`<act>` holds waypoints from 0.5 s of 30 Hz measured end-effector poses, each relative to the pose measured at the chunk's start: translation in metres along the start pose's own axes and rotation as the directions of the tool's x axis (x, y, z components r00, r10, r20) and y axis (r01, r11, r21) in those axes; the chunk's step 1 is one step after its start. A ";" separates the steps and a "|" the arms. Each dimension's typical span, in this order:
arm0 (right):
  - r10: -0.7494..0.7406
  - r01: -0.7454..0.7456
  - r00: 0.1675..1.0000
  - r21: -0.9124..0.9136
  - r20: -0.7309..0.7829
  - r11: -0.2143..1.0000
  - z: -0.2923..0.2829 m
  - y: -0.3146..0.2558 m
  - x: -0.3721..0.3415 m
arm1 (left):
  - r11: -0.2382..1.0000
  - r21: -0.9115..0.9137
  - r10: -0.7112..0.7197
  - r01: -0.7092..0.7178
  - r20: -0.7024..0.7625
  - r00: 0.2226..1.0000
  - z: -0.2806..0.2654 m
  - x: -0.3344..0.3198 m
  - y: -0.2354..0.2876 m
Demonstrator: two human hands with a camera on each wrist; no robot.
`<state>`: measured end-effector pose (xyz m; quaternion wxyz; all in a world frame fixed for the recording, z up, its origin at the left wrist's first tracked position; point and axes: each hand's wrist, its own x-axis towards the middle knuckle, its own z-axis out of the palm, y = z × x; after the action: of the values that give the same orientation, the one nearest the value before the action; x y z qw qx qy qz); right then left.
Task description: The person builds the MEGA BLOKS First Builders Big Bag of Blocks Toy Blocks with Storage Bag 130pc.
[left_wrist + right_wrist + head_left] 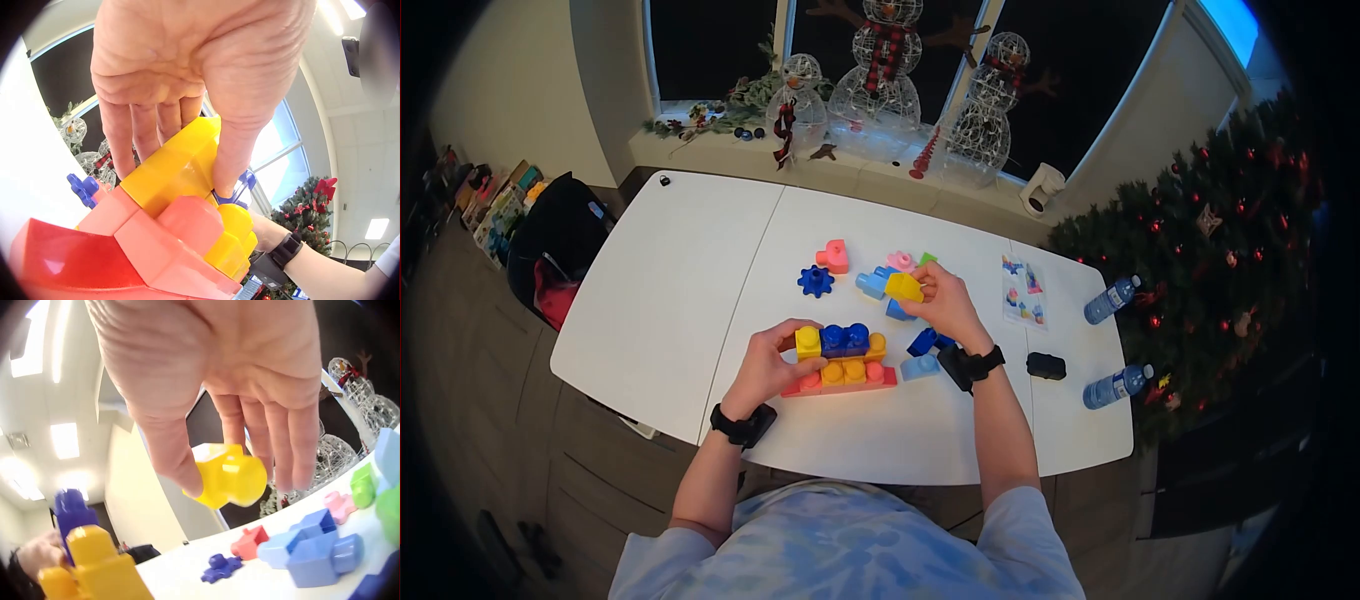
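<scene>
A stack of toy building blocks [832, 374] stands on the table before me, with red and pink blocks at the bottom and yellow and dark blue ones above. My left hand [768, 368] grips its left end, thumb and fingers on either side of a yellow block [178, 169]. Up and to the right of the stack, my right hand [948, 305] pinches a loose yellow block [230, 478] between thumb and fingers, raised over the table. Light blue blocks [872, 282] lie just beside that hand in the head view.
Beyond the stack lie a dark blue gear-shaped block [815, 281] and a red block [833, 256]. More blue blocks [920, 367] sit right of the stack. A picture sheet [1024, 292], a black case [1046, 366] and two water bottles [1112, 299] occupy the table's right side.
</scene>
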<state>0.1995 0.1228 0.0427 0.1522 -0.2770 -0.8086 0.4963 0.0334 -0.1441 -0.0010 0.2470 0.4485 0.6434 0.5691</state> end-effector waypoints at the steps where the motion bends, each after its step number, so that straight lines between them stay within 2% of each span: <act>1: 0.000 0.000 1.000 -0.001 0.000 1.000 -0.002 -0.015 -0.008 | 1.000 0.002 0.022 -0.022 0.000 1.000 0.000 0.001 0.002; 3: -0.077 0.093 0.994 -0.208 0.079 0.974 -0.004 -0.038 -0.025 | 0.999 0.025 0.047 -0.046 -0.022 0.999 -0.001 0.000 0.002; 4: -0.075 0.090 0.994 -0.208 0.078 0.974 -0.004 -0.043 -0.029 | 0.996 0.049 0.072 -0.070 -0.042 0.997 -0.002 0.000 0.001; 6: -0.192 0.261 0.961 -0.417 0.201 0.871 -0.004 -0.048 -0.036 | 0.998 0.030 0.063 -0.061 -0.041 0.997 -0.003 -0.001 0.002; 7: -0.187 0.257 0.962 -0.416 0.201 0.872 -0.002 -0.050 -0.040 | 0.998 0.013 0.056 -0.055 -0.044 0.997 -0.003 -0.001 0.002; 9: -0.295 0.384 0.919 -0.431 0.261 0.817 0.005 -0.055 -0.044 | 0.999 0.020 0.033 -0.033 -0.041 0.999 -0.003 -0.002 0.004; 13: -0.306 0.426 0.896 -0.433 0.321 0.794 0.018 -0.039 -0.036 | 1.000 0.002 0.005 -0.005 -0.050 0.999 -0.002 -0.003 0.005; 15: -0.270 0.391 0.901 -0.363 0.340 0.846 0.024 -0.036 -0.033 | 1.000 -0.006 0.003 -0.003 -0.048 0.999 -0.002 -0.002 0.004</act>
<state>0.2028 0.0736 0.0645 0.0583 -0.0866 -0.9454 0.3089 0.0333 -0.1470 0.0026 0.2321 0.4349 0.6468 0.5819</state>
